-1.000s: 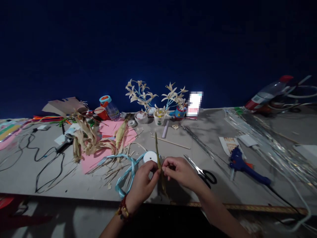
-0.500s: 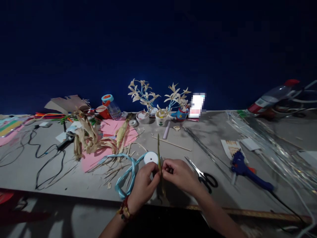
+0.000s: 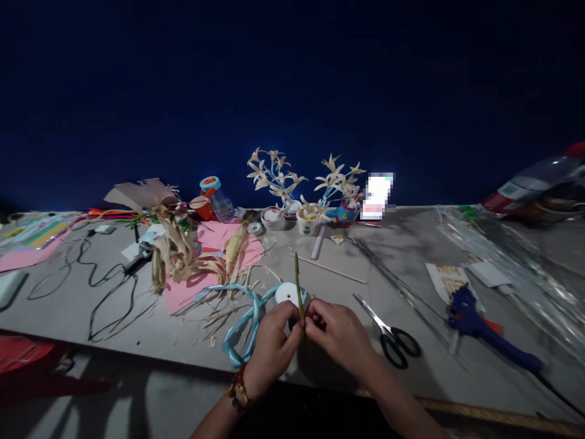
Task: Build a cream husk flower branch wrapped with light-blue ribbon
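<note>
In the head view my left hand (image 3: pixel 278 334) pinches a thin, greenish-brown stem-like strip (image 3: pixel 297 280) between thumb and fingers. The strip points up and away from me. Close against it on the other side, my right hand (image 3: pixel 337 332) has its fingertips pinched on the strip's lower part, which the fingers mostly hide. Just behind my hands lies a white spool (image 3: pixel 286 292). Light blue ribbon (image 3: pixel 232 349) loops over the table left of my left hand. Scissors (image 3: pixel 387 329) with black handles rest right of my right hand, blades partly apart.
Dried corn husks (image 3: pixel 171 250) lie on pink paper (image 3: pixel 183 296) at left. Husk flowers (image 3: pixel 269 171) stand in small cups along the back. Thin wires (image 3: pixel 388 271), a blue glue gun (image 3: pixel 484 332) and plastic wrapping (image 3: pixel 516 268) occupy the right. Black cable (image 3: pixel 91 308) curls at far left.
The whole scene has shifted rightward in view. My fingertips have come together around the strip, and its lower end, seen below my hands before, no longer shows.
</note>
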Action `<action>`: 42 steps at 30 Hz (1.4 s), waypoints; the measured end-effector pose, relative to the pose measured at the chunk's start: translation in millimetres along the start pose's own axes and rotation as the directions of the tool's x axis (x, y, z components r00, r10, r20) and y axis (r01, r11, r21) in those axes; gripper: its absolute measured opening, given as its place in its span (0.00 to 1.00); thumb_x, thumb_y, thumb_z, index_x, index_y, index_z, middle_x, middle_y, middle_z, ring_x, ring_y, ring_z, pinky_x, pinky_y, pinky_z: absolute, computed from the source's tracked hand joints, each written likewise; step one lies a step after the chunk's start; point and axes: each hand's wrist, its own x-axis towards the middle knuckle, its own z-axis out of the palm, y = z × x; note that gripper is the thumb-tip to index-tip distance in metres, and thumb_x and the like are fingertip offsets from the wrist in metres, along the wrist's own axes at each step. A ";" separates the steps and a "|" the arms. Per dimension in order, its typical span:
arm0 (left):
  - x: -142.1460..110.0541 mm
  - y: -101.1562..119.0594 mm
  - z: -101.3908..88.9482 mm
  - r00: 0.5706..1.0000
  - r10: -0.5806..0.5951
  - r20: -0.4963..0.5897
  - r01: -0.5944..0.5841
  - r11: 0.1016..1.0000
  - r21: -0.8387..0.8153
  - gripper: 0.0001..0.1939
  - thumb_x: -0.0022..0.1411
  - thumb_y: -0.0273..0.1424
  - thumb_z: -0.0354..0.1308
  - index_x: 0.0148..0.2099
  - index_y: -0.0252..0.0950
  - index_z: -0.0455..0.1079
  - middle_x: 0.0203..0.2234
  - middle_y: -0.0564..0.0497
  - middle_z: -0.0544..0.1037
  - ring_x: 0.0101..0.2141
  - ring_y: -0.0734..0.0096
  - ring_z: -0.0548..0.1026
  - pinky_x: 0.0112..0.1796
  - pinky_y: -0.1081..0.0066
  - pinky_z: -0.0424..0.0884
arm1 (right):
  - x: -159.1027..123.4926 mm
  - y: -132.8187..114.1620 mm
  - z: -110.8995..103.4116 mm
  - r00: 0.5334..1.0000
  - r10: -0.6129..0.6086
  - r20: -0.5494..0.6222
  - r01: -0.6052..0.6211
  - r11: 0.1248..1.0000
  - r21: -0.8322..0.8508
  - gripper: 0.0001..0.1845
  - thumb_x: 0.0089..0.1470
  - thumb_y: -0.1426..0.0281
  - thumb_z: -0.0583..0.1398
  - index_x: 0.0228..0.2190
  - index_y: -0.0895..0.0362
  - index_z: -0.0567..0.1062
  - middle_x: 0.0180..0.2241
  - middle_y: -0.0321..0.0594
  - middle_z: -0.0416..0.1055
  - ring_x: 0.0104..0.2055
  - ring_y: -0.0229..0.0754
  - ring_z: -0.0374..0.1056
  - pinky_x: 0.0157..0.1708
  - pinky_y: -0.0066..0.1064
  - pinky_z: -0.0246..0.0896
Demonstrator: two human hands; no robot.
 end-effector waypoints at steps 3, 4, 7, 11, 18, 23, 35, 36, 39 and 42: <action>-1.8 2.1 0.0 1.000 -0.007 0.000 0.007 1.000 0.002 0.08 0.64 0.24 0.50 0.31 0.39 0.62 0.28 0.51 0.72 0.31 0.67 0.70 0.35 0.70 0.65 | 0.4 4.0 4.1 1.000 -0.023 -0.012 0.023 0.998 -0.052 0.07 0.56 0.70 0.55 0.26 0.53 0.69 0.23 0.36 0.73 0.26 0.41 0.68 0.28 0.28 0.52; -2.8 3.3 -0.1 1.000 -0.011 0.008 0.011 1.000 -0.007 0.08 0.63 0.24 0.50 0.31 0.39 0.62 0.27 0.51 0.72 0.31 0.67 0.70 0.35 0.70 0.65 | 0.8 6.5 4.3 0.999 -0.026 -0.028 0.024 0.996 -0.083 0.07 0.56 0.70 0.55 0.27 0.53 0.69 0.24 0.37 0.74 0.26 0.41 0.69 0.29 0.29 0.53; -5.2 7.8 -1.9 0.999 -0.009 0.048 0.011 0.999 -0.046 0.08 0.63 0.24 0.51 0.30 0.39 0.61 0.26 0.53 0.70 0.30 0.68 0.68 0.35 0.71 0.64 | 1.5 14.2 -1.3 0.995 0.005 -0.100 -0.020 0.988 -0.153 0.06 0.57 0.70 0.54 0.30 0.54 0.71 0.26 0.40 0.77 0.28 0.44 0.71 0.30 0.30 0.54; -2.2 8.8 -6.8 0.998 -0.055 0.040 0.060 0.989 -0.137 0.09 0.64 0.27 0.52 0.30 0.39 0.60 0.26 0.54 0.68 0.30 0.69 0.67 0.35 0.71 0.62 | 0.7 16.8 -17.7 0.987 0.047 -0.154 -0.061 0.994 -0.089 0.07 0.58 0.67 0.55 0.31 0.54 0.72 0.27 0.38 0.76 0.29 0.43 0.70 0.31 0.31 0.55; 1.8 -1.4 0.1 0.984 -0.158 0.079 0.177 0.885 -0.431 0.10 0.66 0.36 0.55 0.32 0.37 0.66 0.28 0.51 0.69 0.33 0.67 0.67 0.37 0.70 0.64 | 6.3 14.7 -11.0 0.975 0.210 0.077 -0.200 0.661 0.724 0.07 0.51 0.64 0.58 0.28 0.55 0.69 0.28 0.36 0.74 0.24 0.36 0.64 0.25 0.27 0.60; -0.9 -4.0 12.0 0.971 -0.236 0.027 0.182 0.668 -0.722 0.07 0.63 0.33 0.57 0.33 0.36 0.67 0.30 0.51 0.72 0.34 0.68 0.70 0.40 0.68 0.66 | 5.8 11.3 0.4 0.934 0.222 0.279 -0.343 0.349 0.872 0.14 0.50 0.59 0.63 0.26 0.56 0.70 0.21 0.31 0.68 0.19 0.31 0.56 0.18 0.22 0.51; -2.2 -17.6 -2.5 0.915 -0.393 0.094 0.217 0.281 -0.935 0.18 0.62 0.39 0.60 0.29 0.38 0.55 0.19 0.62 0.55 0.17 0.83 0.45 0.18 0.79 0.44 | 2.0 13.5 -14.6 0.969 0.215 0.124 -0.141 0.068 0.988 0.15 0.55 0.60 0.66 0.25 0.53 0.68 0.15 0.26 0.50 0.19 0.33 0.46 0.23 0.24 0.58; -6.0 -23.5 -10.7 0.906 -0.397 0.144 0.285 0.324 -0.902 0.17 0.62 0.39 0.60 0.29 0.38 0.56 0.19 0.62 0.56 0.17 0.83 0.45 0.18 0.79 0.43 | -0.4 17.2 -20.4 0.968 0.220 0.123 -0.134 0.039 0.990 0.14 0.55 0.61 0.67 0.26 0.53 0.69 0.15 0.24 0.47 0.18 0.32 0.39 0.18 0.21 0.51; -17.5 -41.3 -46.4 0.885 -0.429 0.184 0.396 0.482 -0.782 0.17 0.61 0.41 0.61 0.29 0.38 0.58 0.18 0.62 0.55 0.16 0.84 0.45 0.18 0.79 0.41 | -11.3 32.0 -42.8 0.968 0.239 0.073 -0.076 0.005 0.997 0.16 0.51 0.63 0.69 0.24 0.53 0.68 0.16 0.24 0.43 0.19 0.32 0.29 0.13 0.19 0.35; -18.4 -57.9 -90.2 0.855 -0.519 0.003 0.428 0.701 -0.570 0.17 0.61 0.43 0.61 0.30 0.37 0.62 0.18 0.61 0.57 0.17 0.82 0.51 0.19 0.79 0.45 | -23.6 47.6 -59.7 0.945 0.325 -0.048 0.036 0.042 0.998 0.18 0.49 0.62 0.71 0.23 0.54 0.68 0.16 0.24 0.41 0.19 0.32 0.31 0.13 0.19 0.36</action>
